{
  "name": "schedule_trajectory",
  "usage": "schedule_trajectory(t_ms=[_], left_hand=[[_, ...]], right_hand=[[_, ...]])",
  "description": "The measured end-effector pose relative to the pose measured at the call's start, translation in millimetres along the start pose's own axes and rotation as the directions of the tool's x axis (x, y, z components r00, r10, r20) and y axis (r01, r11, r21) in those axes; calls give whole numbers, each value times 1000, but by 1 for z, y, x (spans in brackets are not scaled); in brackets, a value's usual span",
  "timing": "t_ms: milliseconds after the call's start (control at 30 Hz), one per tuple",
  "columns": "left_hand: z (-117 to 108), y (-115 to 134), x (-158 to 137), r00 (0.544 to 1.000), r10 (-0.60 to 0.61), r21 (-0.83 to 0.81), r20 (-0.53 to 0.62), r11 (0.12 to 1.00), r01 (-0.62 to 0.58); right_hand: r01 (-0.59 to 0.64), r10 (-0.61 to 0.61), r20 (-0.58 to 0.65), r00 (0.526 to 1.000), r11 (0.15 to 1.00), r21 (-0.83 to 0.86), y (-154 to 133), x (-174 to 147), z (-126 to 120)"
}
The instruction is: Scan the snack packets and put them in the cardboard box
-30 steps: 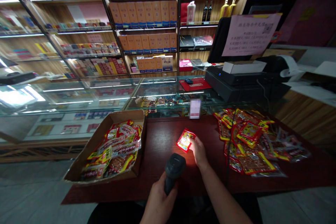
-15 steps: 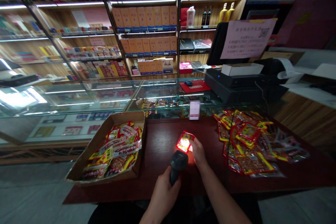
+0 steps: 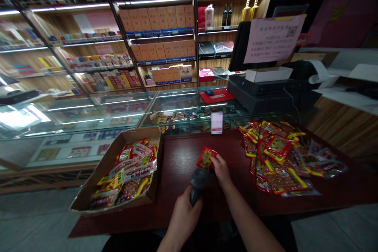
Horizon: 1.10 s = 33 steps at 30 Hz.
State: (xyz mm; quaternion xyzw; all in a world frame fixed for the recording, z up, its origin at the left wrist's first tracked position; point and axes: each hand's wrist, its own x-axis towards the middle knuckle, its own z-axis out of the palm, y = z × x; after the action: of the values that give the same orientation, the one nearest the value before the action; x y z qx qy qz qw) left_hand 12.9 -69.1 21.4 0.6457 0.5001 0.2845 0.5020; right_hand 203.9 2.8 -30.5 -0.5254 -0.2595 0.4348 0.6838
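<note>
My left hand (image 3: 186, 210) is wrapped round the handle of a dark barcode scanner (image 3: 199, 179), whose head points away from me. Just beyond the head is a small red and yellow snack packet (image 3: 206, 157). My right hand (image 3: 221, 171) pinches this packet by its right side, a little above the dark red table (image 3: 180, 149). The scanner's head overlaps the packet's lower edge from my viewpoint; I cannot tell whether they touch. To the right lies a loose heap of snack packets (image 3: 279, 147), and to the left a cardboard box (image 3: 158, 153) holds several more packets.
Behind the table runs a glass display counter (image 3: 174, 102) with a red mouse mat (image 3: 217, 95) and a mouse on it. A monitor with a paper notice (image 3: 273, 39) stands at the back right. A dark cable crosses the heap. Shelves (image 3: 165, 37) of boxes and bottles line the wall.
The bright scanner light on the packet has gone out. Both hands keep their holds, with the scanner and packet almost in the same place. The whole view has shifted slightly.
</note>
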Motion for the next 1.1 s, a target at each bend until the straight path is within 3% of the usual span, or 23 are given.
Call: schedule_trajectory(t_ms=[100,200,333,433,533,633,700,733,833,933,1000,1100], left_hand=[[-1,-10,-8,986,-167,-143,25,975,169],[-5,-23,-10,954,-299,-261,-13,922,286],[-9,-34,-6,923,-377,-375,-80,869,323],[-10,-35,-3,923,-371,-381,-101,872,308],[-12,-32,-5,926,-360,-375,-110,878,297],[-13,-30,-6,939,-331,-381,-92,883,274],[-13,-34,-5,943,-322,-382,-83,884,269],[-12,-37,-4,942,-326,-382,-79,883,274],[-7,-48,-1,934,-351,-383,-72,874,299],[-3,-57,1,931,-357,-393,-76,869,302],[-3,-59,2,931,-353,-396,-91,871,292],[-4,-57,2,936,-332,-377,-118,887,267]], right_hand=[[11,-11,-50,999,1000,-3,2,0,-1],[23,-24,-31,999,1000,-14,-6,-1,17],[27,-38,195,980,998,62,-25,-10,91],[-23,1,427,904,999,46,-29,-20,158],[30,1,510,860,998,-53,-23,-22,187],[309,-187,424,886,920,-240,-19,-13,156],[445,-313,340,887,777,-446,-21,-2,107],[452,-351,285,892,684,-573,-24,6,79],[193,-373,54,926,346,-918,-34,28,-3],[-78,-388,-96,917,61,-995,-40,42,-59],[-151,-387,-114,915,-65,-986,-38,42,-74],[-85,-355,-18,935,-175,-981,-27,22,-66]])
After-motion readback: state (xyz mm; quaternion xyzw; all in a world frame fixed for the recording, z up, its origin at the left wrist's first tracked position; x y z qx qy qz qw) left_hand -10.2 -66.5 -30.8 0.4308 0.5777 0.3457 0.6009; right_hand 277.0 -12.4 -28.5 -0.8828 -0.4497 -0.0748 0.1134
